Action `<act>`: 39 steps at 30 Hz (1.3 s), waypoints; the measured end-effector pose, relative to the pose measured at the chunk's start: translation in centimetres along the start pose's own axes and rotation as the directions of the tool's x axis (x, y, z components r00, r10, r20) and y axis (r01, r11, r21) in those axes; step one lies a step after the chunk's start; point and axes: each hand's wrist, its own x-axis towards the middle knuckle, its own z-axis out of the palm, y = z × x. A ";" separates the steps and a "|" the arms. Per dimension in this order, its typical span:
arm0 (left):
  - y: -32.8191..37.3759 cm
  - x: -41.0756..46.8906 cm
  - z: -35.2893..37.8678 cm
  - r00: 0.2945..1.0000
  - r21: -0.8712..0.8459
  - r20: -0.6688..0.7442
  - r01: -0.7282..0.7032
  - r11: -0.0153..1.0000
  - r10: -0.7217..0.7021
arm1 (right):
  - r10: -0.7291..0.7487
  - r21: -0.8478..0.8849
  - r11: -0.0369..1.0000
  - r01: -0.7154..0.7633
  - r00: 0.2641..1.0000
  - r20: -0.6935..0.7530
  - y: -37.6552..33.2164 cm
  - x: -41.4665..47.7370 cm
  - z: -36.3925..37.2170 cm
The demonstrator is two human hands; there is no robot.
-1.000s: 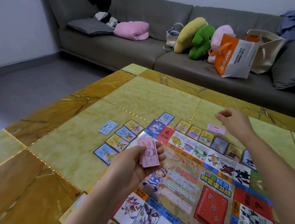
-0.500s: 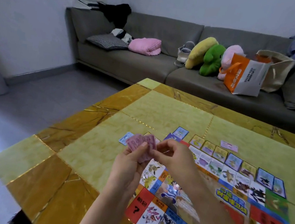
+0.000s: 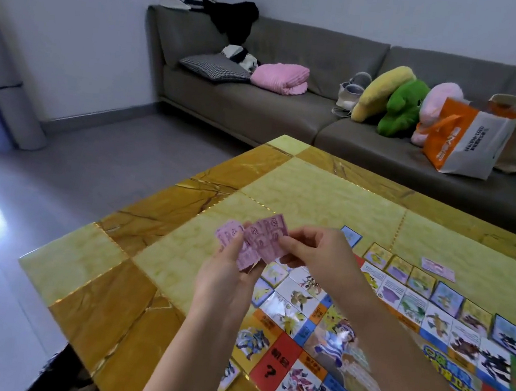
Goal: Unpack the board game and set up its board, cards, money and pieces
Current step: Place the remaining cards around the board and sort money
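Pink paper play-money notes [image 3: 255, 243] sit fanned between the two hands, held in the air over the left corner of the colourful printed game board [image 3: 345, 345]. The left hand [image 3: 226, 284] grips the bundle from below, fingers curled round it. The right hand [image 3: 317, 254] pinches the edge of the front note. The board lies flat on the yellow marble-patterned table [image 3: 315, 196], with small picture cards [image 3: 415, 279] lined along its far edge and one loose pink note [image 3: 437, 268] just beyond them.
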 end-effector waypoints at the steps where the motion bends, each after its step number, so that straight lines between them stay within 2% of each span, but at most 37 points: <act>1: 0.0 -0.1 0.0 1.000 0.014 -0.006 -0.009 1.000 0.009 | 0.006 -0.012 1.000 -0.006 0.999 0.042 0.0 0.1 0.2; 5: 0.3 -0.4 0.2 0.997 0.034 -0.035 -0.062 0.998 0.063 | 0.023 -0.079 0.997 -0.011 0.988 0.154 0.0 0.6 0.5; 10: 2.0 0.5 -0.8 0.982 -0.145 -0.138 -0.150 0.978 0.130 | 0.016 -0.065 0.998 -0.011 0.997 0.081 0.0 2.7 -0.3; 13: 2.9 0.9 -1.4 0.973 -0.194 -0.175 -0.181 0.964 0.147 | 0.039 -0.216 0.976 -0.021 0.996 0.082 0.1 4.3 -0.7; 16: 2.7 1.0 -1.1 0.979 -0.224 -0.183 -0.127 0.966 0.086 | 0.051 -0.411 0.911 0.023 0.984 0.169 0.4 7.0 -0.1; 18: 2.4 0.9 -0.9 0.980 -0.230 -0.195 -0.093 0.969 0.048 | 0.072 -0.458 0.888 0.028 0.977 0.199 0.7 9.0 0.7; 21: 2.6 0.9 -1.0 0.976 -0.224 -0.211 -0.095 0.970 0.047 | 0.086 -0.453 0.892 0.002 0.981 0.175 1.6 11.5 1.8; 27: 3.0 0.8 -0.9 0.973 -0.145 -0.210 -0.123 0.982 0.091 | 0.232 -0.523 0.842 -0.131 0.964 0.132 4.1 13.2 4.0; 32: 2.9 0.4 -0.7 0.972 -0.136 -0.208 -0.136 0.981 0.106 | 0.243 -0.537 0.825 -0.176 0.968 0.056 4.6 13.0 4.7; 39: 2.9 0.2 -0.7 0.975 -0.132 -0.195 -0.134 0.982 0.106 | 0.202 -0.574 0.804 -0.156 0.979 0.017 4.5 12.0 5.2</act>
